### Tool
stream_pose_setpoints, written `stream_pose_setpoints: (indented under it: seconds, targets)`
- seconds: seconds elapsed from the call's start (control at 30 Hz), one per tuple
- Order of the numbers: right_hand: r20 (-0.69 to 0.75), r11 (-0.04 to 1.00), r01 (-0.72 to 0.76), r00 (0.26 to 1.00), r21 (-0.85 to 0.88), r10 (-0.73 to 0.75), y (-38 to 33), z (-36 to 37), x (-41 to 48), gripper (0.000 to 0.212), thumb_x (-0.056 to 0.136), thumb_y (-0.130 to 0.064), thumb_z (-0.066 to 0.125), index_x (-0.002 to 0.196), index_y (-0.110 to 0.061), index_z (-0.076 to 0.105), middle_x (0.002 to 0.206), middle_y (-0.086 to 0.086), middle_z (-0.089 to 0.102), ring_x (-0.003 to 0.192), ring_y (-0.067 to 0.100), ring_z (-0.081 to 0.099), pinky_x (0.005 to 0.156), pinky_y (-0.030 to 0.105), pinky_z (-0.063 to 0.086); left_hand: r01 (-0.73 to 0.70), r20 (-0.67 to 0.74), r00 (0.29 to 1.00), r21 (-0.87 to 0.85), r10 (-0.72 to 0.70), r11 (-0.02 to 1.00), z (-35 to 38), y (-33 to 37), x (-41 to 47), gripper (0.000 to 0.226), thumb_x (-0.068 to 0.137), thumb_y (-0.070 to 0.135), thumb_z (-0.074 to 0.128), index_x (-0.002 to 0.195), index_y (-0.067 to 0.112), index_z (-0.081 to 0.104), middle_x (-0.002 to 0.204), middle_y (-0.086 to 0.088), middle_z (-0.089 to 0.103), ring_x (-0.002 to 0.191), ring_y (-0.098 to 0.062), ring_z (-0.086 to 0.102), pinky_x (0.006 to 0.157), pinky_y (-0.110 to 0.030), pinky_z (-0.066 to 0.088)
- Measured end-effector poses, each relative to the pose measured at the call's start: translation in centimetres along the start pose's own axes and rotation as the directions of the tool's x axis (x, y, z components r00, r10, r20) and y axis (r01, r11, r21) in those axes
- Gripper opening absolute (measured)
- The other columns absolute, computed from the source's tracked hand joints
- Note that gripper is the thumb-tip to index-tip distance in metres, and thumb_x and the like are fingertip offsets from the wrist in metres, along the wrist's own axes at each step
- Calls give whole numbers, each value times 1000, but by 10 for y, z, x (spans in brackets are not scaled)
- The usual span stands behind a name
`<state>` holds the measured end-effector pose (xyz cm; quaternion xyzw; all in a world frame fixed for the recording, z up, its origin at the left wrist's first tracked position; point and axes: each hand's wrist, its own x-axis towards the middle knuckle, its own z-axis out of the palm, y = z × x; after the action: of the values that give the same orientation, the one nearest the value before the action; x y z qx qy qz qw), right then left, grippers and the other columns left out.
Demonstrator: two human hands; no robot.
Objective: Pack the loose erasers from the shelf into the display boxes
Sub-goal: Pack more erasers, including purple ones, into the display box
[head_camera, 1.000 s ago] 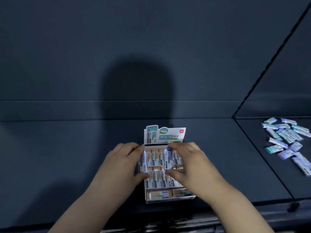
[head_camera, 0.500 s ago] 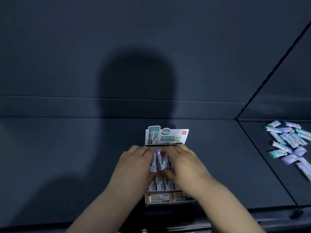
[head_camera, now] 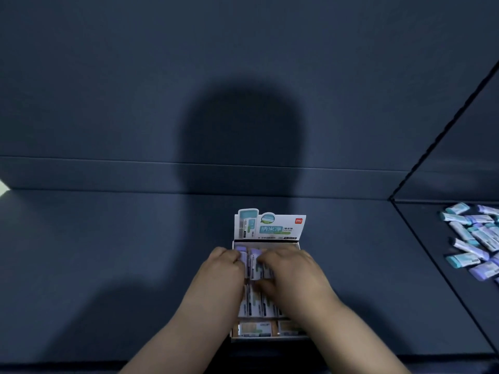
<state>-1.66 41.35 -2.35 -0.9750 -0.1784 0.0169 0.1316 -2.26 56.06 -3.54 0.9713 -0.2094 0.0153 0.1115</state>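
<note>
— Where is the display box (head_camera: 270,338)?
— Flat on the dark blue shelf (head_camera: 108,265), its printed header card (head_camera: 270,225) standing up at the far end.
— And the hands?
— Both are over the box's back row. The left hand (head_camera: 224,268) has its fingers curled onto the purple-ended erasers (head_camera: 252,263). The right hand (head_camera: 291,271) pinches the same row between fingers and thumb.
— Anything beyond the box?
— Loose erasers (head_camera: 475,238) lie heaped well to the right of the box, past a black seam (head_camera: 445,265). Behind the box rises a plain dark wall (head_camera: 108,76) bearing a head-shaped shadow (head_camera: 240,136).
</note>
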Motion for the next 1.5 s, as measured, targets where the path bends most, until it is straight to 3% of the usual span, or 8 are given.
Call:
stream_pose_setpoints:
  seconds: [0.13,0.3,0.47,0.57,0.73,0.93,1.17,1.5]
  targets:
    - [-21,1000,29,999,5,-29,2,1,1,31,85,-31,58,114,-21,61,121,-2,58,116,23,46,98,30,33,58,38,997,64,-60,996,-2,2,0,15,83,11,53,93,19,62,104,6,57,103,-13,44,77,-16,33]
    - [-78,997,69,995,29,-67,2,8,8,24,77,-25,68,99,-14,69,105,5,65,102,30,54,86,33,43,-5,42,999,146,-2,989,-11,7,5,40,19,10,83,34,20,47,42,8,47,46,-10,48,50,-20,27]
    - [-85,999,41,996,27,-38,1,16,8,17,66,-24,72,81,-16,71,84,2,64,83,29,60,71,29,48,16,83,996,188,-32,982,-5,9,2,27,83,-2,39,88,16,58,99,-2,60,99,-19,47,78,-23,30]
    - [-132,998,41,991,54,-34,1,19,7,18,58,-25,73,75,-20,70,76,-1,64,73,25,61,63,26,50,17,83,996,169,-32,985,-11,13,2,21,77,-1,48,82,15,60,93,-4,61,94,-21,50,79,-24,36]
    - [-109,998,41,993,38,-36,0,16,7,20,59,-27,75,78,-20,70,78,-1,65,74,26,62,66,27,51,22,-31,999,100,-19,995,-4,8,-2,37,18,3,79,44,18,58,51,4,54,52,-16,54,42,-19,42]
    - [-126,999,-28,992,36,33,0,0,-3,31,58,-29,77,87,-20,72,84,-2,70,79,27,65,67,36,55,35,-138,990,123,-18,992,-7,3,-9,31,37,21,86,62,19,67,66,4,63,66,-19,60,52,-29,45]
    - [-136,994,-107,985,-4,106,-7,-27,-23,40,84,-40,60,123,-29,57,121,-11,58,116,17,46,96,28,37,-50,-222,972,114,75,992,-21,-3,-7,27,52,25,85,73,16,72,71,2,66,71,-20,62,65,-31,51]
    - [-163,966,-258,953,-8,253,-13,-13,-49,40,72,-32,76,108,-19,67,104,-2,67,99,25,58,86,34,47,-175,-181,964,114,194,978,-17,-1,-14,35,62,40,78,88,17,74,81,3,69,83,-21,66,76,-29,52]
